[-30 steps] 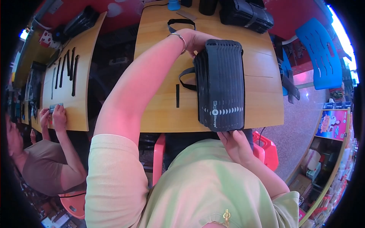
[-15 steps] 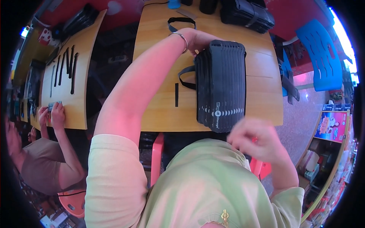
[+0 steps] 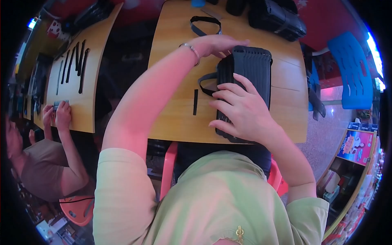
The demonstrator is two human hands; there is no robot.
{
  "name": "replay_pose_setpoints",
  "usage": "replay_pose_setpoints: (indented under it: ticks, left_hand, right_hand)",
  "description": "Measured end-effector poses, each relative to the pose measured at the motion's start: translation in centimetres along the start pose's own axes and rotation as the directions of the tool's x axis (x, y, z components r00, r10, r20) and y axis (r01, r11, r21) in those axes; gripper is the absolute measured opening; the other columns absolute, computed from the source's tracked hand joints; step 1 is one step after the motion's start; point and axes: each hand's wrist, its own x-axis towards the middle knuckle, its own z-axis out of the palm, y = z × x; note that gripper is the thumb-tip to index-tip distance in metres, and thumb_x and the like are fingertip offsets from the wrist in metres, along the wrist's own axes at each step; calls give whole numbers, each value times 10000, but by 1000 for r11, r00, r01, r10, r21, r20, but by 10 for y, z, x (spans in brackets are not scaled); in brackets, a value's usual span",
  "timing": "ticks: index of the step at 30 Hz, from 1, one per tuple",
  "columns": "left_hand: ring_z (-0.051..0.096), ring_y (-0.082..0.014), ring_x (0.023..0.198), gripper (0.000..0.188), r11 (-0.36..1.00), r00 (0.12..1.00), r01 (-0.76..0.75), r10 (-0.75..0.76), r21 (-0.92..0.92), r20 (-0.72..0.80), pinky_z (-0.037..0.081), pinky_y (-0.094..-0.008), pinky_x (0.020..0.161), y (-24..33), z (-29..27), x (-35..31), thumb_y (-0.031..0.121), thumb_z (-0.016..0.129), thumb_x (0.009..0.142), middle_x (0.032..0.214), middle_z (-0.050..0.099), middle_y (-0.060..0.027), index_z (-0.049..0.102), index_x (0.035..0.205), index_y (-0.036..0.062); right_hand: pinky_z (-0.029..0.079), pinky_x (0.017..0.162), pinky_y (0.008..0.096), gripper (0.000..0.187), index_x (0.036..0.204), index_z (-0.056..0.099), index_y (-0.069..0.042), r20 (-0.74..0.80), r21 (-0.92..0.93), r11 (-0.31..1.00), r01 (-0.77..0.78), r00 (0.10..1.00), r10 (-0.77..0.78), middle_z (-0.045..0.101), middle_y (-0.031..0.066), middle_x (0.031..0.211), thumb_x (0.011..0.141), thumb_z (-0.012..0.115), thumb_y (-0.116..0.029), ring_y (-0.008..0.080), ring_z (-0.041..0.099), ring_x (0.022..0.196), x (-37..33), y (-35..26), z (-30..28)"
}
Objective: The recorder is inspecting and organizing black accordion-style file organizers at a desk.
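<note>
The pile of dark grey slotted strips (image 3: 250,64) lay on the desk (image 3: 288,116) right in front of the person, approx. lengthwise away from the body, its near end close to the front edge; prob. set there so both arms could reach it w/o stretching. Its pieces sat stepped, w/ 1 edge showing past the next, which presumably made them easier to tell apart. The R grip (image 3: 246,109) was spread wide over the near half, fingers fanned toward the left side; prob. to cover several layers at once, tho how hard it pressed, if at all, couldn't be told. The L grip (image 3: 218,45) was at the far left corner, fingers stretched out past the far end & the rest partly hidden, so can't tell if it pinched anything; it looked placed to steady that end opp. the other hand. A black strap loop (image 3: 200,83) stuck out from the pile's left side, maybe bc it was too springy to lie flat. Just left, 1 short black strip (image 3: 195,102) lay apart, approx. parallel to the pile. Another loose loop (image 3: 199,29) & a strapped black bundle (image 3: 277,22) were at the far side, likely parked there to leave elbow room. At the L desk, a co-worker's hands (image 3: 61,116) held a small greyish piece (image 3: 61,103).
</note>
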Motion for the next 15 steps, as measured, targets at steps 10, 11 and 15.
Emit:
replay_pose_setpoints:
  ticks: [10, 11, 15]
  left_hand:
    - [664, -247, 780, 293, 975, 970, -40, 92, 220, -227, 513, -343, 709, -81, 21, -48, 204, 653, 843, 876, 683, -168, 640, 1021, -27]
    - [664, -220, 745, 267, 982, 975, -37, 76, 185, -209, 514, -327, 682, -83, 21, -51, 185, 643, 847, 854, 680, -155, 634, 1004, -31]
    - [629, -133, 718, 157, 1000, 975, -22, 21, -3, -222, 493, -260, 647, -95, 17, -57, 116, 587, 893, 792, 654, -80, 576, 950, -30]
  right_hand:
    - [239, 1119, 448, 397, 940, 683, -59, 70, -28, 999, -43, 997, 45, 647, 72, 1035, 815, 620, -431, 222, 519, 1150, -3, 0, 4]
    - [238, 1120, 447, 403, 946, 684, -54, 74, -38, 998, -46, 996, 48, 649, 72, 1039, 812, 623, -429, 223, 517, 1154, -2, 0, 4]
    - [240, 1121, 444, 413, 958, 683, -45, 83, -42, 998, -44, 995, 47, 650, 71, 1043, 806, 629, -425, 224, 517, 1152, 0, -1, 3]
